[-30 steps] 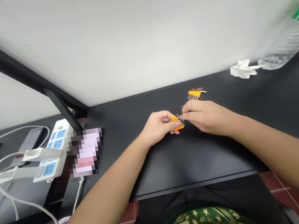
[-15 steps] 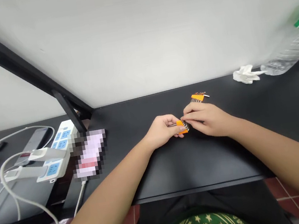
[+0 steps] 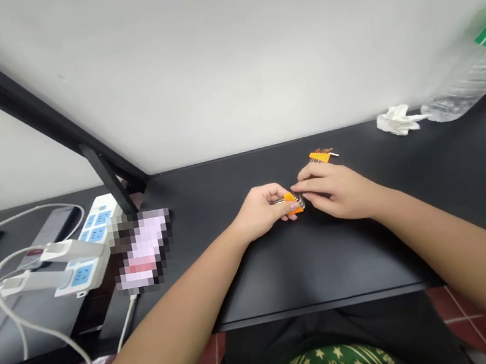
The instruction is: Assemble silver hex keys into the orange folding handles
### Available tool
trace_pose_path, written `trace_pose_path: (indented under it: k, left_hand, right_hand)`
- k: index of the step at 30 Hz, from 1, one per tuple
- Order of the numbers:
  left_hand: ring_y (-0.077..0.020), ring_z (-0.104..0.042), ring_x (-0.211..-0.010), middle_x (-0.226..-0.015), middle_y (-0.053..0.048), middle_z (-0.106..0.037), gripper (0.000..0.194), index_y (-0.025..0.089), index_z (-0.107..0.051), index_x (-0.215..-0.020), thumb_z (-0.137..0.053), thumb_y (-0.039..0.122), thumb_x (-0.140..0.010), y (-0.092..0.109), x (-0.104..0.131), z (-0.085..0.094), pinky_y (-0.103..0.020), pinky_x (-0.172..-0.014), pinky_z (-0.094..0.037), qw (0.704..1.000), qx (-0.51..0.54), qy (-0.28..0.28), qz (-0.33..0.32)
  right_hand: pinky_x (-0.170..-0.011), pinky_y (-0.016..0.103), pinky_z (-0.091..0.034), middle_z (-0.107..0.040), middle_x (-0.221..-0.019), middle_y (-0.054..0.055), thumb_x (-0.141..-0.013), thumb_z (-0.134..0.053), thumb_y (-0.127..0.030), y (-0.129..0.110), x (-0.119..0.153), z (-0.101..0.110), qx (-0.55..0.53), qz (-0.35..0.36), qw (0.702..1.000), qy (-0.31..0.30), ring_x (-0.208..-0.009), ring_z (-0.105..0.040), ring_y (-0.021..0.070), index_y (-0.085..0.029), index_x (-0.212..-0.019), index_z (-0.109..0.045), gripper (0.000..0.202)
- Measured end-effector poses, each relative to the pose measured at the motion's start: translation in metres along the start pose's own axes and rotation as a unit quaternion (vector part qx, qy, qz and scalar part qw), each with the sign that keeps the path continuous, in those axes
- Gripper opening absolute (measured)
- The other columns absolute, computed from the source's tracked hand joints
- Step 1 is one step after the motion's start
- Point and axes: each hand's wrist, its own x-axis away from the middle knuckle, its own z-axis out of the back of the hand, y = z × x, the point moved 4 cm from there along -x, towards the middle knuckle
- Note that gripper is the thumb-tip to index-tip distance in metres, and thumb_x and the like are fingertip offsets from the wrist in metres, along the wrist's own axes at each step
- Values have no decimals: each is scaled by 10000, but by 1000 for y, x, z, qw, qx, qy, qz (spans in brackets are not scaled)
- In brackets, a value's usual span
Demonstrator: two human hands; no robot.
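Over the black desk, my left hand (image 3: 263, 211) is closed around an orange holder (image 3: 292, 203) with several metal hex keys in it. Their bent ends (image 3: 299, 199) stick out on the right side, and their straight shafts run back under my fingers. My right hand (image 3: 338, 189) is at that side, its index fingertip at the upper corner of the holder. The thumb sits a little lower beside the bent ends, apart from the index finger, and I see nothing between them. Just behind my right hand lies a second hex key set (image 3: 320, 157) in an orange holder, partly hidden.
At left are a white power strip (image 3: 84, 274) with plugged-in chargers and cables, and a blurred-out phone (image 3: 145, 248) on a cord. A black metal frame (image 3: 104, 174) rises there. Crumpled tissue (image 3: 398, 120) and a clear plastic bottle (image 3: 460, 89) are at the back right.
My right index fingertip has slid slightly left to the holder's top corner, and the gap between it and the thumb has widened. The view has shifted a little. My left hand keeps its hold.
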Motion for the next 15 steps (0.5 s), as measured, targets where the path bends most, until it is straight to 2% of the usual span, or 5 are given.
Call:
trace_pose_path:
  k: [3, 5, 9, 12, 15]
  left_hand:
    - [-148, -711, -692, -828, -85, -764, 344, 130, -661, -854, -860, 400, -777, 0, 0, 0, -265, -641, -563, 1000, -1, 12, -3]
    - [-148, -711, -695, -856, -90, -767, 337, 134, -663, -861, -854, 399, -780, 0, 0, 1, -262, -629, -558, 1000, -3, 21, -5]
    - [-143, -704, -689, -868, -93, -769, 309, 141, -668, -862, -850, 377, -780, -2, -2, 3, -237, -586, -522, 999, -12, 41, -8]
    - [-140, -701, -685, -863, -91, -767, 303, 144, -674, -865, -850, 375, -777, -3, -2, 5, -240, -600, -527, 998, -13, 52, -11]
    - [-140, -699, -682, -859, -90, -765, 305, 143, -672, -860, -848, 380, -780, -3, -2, 4, -247, -607, -536, 999, -11, 48, -12]
  right_hand:
    - [-820, 360, -568, -694, -1072, 98, -972, -539, -172, 14, 3, 2, 34, -61, 997, 34, -921, -676, 202, -200, -1145, -729, 259]
    - [-813, 364, -569, -701, -1052, 90, -959, -564, -186, 29, 8, 2, 93, -122, 988, 29, -905, -683, 211, -204, -1088, -745, 223]
    - [-681, 315, -538, -701, -992, 81, -921, -620, -204, 51, 17, -8, 172, -177, 966, -79, -810, -674, 200, -199, -1046, -764, 191]
    - [-574, 279, -464, -703, -960, 80, -930, -586, -173, 50, 17, -11, 203, -189, 955, -104, -724, -654, 176, -196, -926, -751, 167]
    - [-468, 265, -349, -696, -876, 80, -874, -602, -133, 40, 14, -11, 229, -216, 941, -124, -572, -583, 146, -189, -740, -660, 156]
